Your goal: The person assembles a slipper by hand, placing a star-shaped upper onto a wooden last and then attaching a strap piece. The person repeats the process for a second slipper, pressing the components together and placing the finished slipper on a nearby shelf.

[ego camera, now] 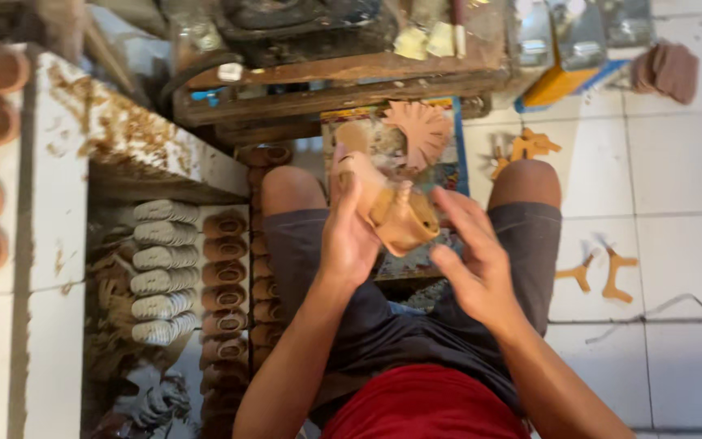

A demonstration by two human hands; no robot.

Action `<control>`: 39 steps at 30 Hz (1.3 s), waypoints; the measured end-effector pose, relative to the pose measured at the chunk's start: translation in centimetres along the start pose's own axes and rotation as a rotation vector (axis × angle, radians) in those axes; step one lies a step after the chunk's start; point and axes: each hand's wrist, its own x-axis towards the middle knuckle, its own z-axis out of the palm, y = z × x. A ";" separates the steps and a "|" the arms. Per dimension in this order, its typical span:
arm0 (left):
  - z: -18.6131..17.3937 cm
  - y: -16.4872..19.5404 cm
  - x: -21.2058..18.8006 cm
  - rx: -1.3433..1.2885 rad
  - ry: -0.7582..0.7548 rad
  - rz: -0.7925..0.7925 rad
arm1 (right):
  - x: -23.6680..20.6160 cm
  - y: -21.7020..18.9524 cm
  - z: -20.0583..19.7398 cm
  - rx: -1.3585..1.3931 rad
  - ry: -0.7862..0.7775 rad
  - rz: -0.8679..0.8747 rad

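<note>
Seated person, head view down over red shirt and dark shorts, both forearms reaching forward over the lap. Left hand (349,236) is wrapped around the back of a tan leather shoe upper (392,213), thumb and fingers closed on it, so the piece sits in that grip, raised above the knees. Right hand (473,260) is just right of the piece, fingers spread and loose, fingertips (448,199) touching or almost touching its front edge; can't tell real contact, looks unclenched and holding nothing by itself. Past the fingertips, a flat fan-shaped leather cutout (420,128) lies on a colourful printed sheet (448,162) between the knees. Right of the right hand, on the white tile floor (676,179), orange-tan forked offcuts (599,272) lie near the knee, more (527,148) further out. Left of the left hand, rows of stacked soles: pale ridged ones (160,268) and brown ones (225,284) beside a white shelf (58,179). Farthest, beyond the fingers, a cluttered wooden bench (335,81) and a stack of brown pieces (666,71). Risk, as a guess: only one hand truly clamps the upper, so a push from the loose right fingers could twist or flip it out onto the sheet; soft leather may crease if squeezed hard.
</note>
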 end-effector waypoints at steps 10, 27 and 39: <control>-5.1 -3.1 1.1 -0.403 0.082 -0.211 | -1.7 2.8 1.1 0.182 0.073 0.376; -5.5 -4.7 0.4 -0.236 0.205 -0.291 | -3.1 2.8 4.1 0.089 0.084 0.264; 0.1 -2.4 -2.3 0.254 0.148 0.111 | -1.8 2.2 3.4 -0.354 0.019 0.084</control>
